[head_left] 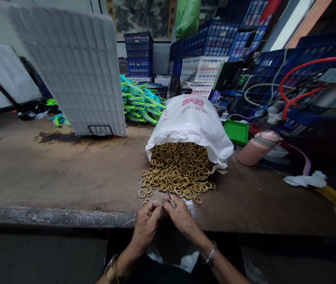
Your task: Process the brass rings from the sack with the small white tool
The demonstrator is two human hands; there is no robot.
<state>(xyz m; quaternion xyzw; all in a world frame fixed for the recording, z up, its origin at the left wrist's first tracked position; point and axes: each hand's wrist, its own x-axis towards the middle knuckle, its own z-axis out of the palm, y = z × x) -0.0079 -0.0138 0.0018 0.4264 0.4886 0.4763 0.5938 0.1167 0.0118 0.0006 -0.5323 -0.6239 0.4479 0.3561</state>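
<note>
Fingers [154, 207] of the left hand [144, 227] are curled in and pinched together at their tips, pressed against the right hand [181, 217] at the bottom centre of the frame. What lies between them is too small to tell. The right hand is clenched around a thin grey tool [171, 201], whose tip sticks up past the knuckles toward the brass rings [176, 169]. Both hands hover at the near edge of the table [52, 173], over a clear plastic bag [168, 248] that hangs below that edge. A wristwatch [111, 270] sits on the left wrist and a bangle [211, 253] on the right.

The rings lie in a heap just above the hands, in the middle of the frame, spilling onto the table from the open mouth of a white sack [191, 122] that lies on its side. A few loose rings reach almost to the left fingertips.

Right of the sack are a green box [237, 132] and a pink flask [256, 148] lying tilted, with a crumpled white cloth [305, 180] farther right. In the upper left a white gridded panel [76, 71] leans on the table, with green and blue bundles [140, 102] stacked beside it. Blue crates [212, 39] fill the upper right.
</note>
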